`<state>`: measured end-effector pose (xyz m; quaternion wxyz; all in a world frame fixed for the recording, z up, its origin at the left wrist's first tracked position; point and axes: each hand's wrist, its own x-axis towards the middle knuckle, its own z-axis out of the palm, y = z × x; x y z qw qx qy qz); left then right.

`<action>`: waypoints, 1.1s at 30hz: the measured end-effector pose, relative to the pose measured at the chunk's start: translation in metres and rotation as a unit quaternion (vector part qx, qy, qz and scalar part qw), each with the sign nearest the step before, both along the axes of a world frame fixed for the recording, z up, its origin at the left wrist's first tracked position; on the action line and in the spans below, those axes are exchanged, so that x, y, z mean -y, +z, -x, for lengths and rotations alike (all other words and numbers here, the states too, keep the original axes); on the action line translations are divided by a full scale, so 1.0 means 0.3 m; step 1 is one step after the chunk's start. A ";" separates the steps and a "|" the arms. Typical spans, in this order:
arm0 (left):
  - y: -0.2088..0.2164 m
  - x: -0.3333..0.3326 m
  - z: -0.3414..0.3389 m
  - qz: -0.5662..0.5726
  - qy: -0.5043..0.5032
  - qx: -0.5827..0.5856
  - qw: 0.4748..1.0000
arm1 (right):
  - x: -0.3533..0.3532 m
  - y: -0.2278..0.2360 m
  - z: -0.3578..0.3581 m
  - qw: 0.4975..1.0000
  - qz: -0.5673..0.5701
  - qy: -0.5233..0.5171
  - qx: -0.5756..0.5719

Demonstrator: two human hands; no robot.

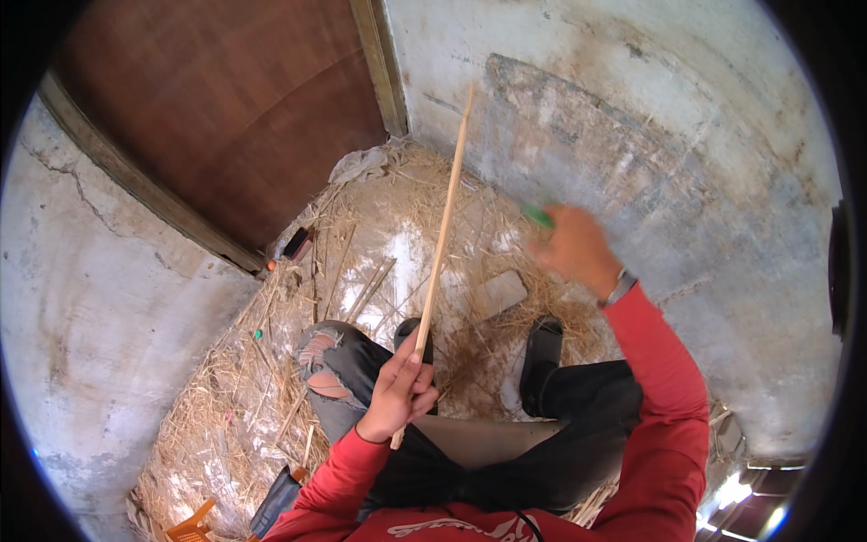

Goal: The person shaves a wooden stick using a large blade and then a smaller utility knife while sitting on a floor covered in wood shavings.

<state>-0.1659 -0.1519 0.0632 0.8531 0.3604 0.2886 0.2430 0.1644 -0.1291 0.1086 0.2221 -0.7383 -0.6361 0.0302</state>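
Observation:
My left hand (396, 390) is closed around the lower part of a long, thin strip of pale wood or bamboo (442, 233). The strip slants up and away over the floor, its far tip in front of the wall and its butt poking out below my fingers. Off to the right, my right hand (576, 251) is raised apart from the strip and blurred by motion. Its fingers are closed on a small green object (537, 215), perhaps a handle; the blur hides its kind. A metal-coloured band (621, 286) circles that wrist.
Straw and wood shavings (235, 397) litter the floor around my feet. A whitish flat block (499, 294) lies ahead, between my dark shoes. Stained plaster walls (686, 163) close in on both sides, with a brown door (244, 99) at far left. An orange plastic piece (190, 524) lies at lower left.

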 end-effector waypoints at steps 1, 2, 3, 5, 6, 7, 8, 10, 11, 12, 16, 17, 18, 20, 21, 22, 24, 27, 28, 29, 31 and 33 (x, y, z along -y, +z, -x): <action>0.001 -0.009 -0.017 0.002 0.002 0.007 1.000 | 0.017 -0.002 0.067 0.999 0.016 0.039 -0.005; 0.004 -0.012 -0.031 0.005 0.012 0.009 1.000 | 0.029 -0.007 0.134 0.996 0.033 0.081 -0.011; 0.008 -0.014 -0.045 0.009 0.021 0.011 1.000 | 0.042 -0.007 0.208 0.993 0.077 0.093 -0.009; 0.012 -0.014 -0.081 0.019 0.028 0.015 0.999 | 0.069 -0.020 0.287 0.985 0.131 0.115 0.000; 0.014 -0.011 -0.098 0.024 0.027 0.017 0.999 | 0.080 -0.040 0.306 0.982 0.142 0.124 0.005; 0.015 -0.006 -0.112 0.030 0.026 0.018 0.999 | 0.084 -0.060 0.311 0.979 0.152 0.133 0.009; 0.020 0.000 -0.124 0.039 0.037 0.015 0.998 | 0.079 -0.076 0.307 0.981 0.148 0.129 0.014; 0.030 0.008 -0.138 0.056 0.061 0.010 0.997 | 0.067 -0.114 0.301 0.983 0.138 0.119 0.024; 0.031 0.010 -0.137 0.051 0.055 0.009 0.997 | 0.053 -0.128 0.295 0.986 0.125 0.108 0.034; 0.030 0.014 -0.132 0.045 0.049 0.008 0.998 | 0.034 -0.137 0.287 0.988 0.112 0.097 0.045; 0.024 0.022 -0.099 0.015 0.027 -0.018 0.999 | 0.010 -0.145 0.288 0.988 0.120 0.090 0.043; 0.020 0.020 -0.092 0.013 0.027 -0.020 0.999 | 0.004 -0.145 0.292 0.988 0.112 0.089 0.053; 0.015 0.016 -0.086 0.012 0.027 -0.022 0.999 | -0.004 -0.144 0.298 0.989 0.104 0.088 0.062; 0.016 0.012 -0.079 0.006 0.029 -0.028 0.999 | -0.029 -0.146 0.293 0.991 0.077 0.078 0.081; 0.021 0.015 -0.073 0.003 0.030 -0.034 0.999 | -0.045 -0.163 0.285 0.992 0.062 0.067 0.088; 0.023 0.024 -0.064 0.002 0.032 -0.039 0.999 | -0.063 -0.175 0.273 0.993 0.047 0.058 0.095; 0.027 0.095 -0.035 0.021 0.014 -0.056 0.998 | -0.131 -0.165 0.157 0.991 0.027 -0.004 0.128; 0.020 0.259 0.045 0.078 -0.084 -0.043 0.992 | -0.196 -0.117 -0.247 0.968 0.045 -0.242 0.057; 0.006 0.283 0.079 0.064 -0.118 -0.007 0.991 | -0.161 -0.128 -0.374 0.957 0.026 -0.278 0.081; -0.018 0.289 0.104 0.047 -0.128 0.005 0.991 | -0.135 -0.136 -0.468 0.945 0.006 -0.310 0.106; -0.048 0.280 0.129 0.044 -0.111 0.005 0.993 | -0.088 -0.148 -0.495 0.949 0.023 -0.296 0.107; -0.037 0.228 0.116 0.060 -0.072 -0.014 0.995 | -0.064 -0.142 -0.455 0.956 0.050 -0.273 0.093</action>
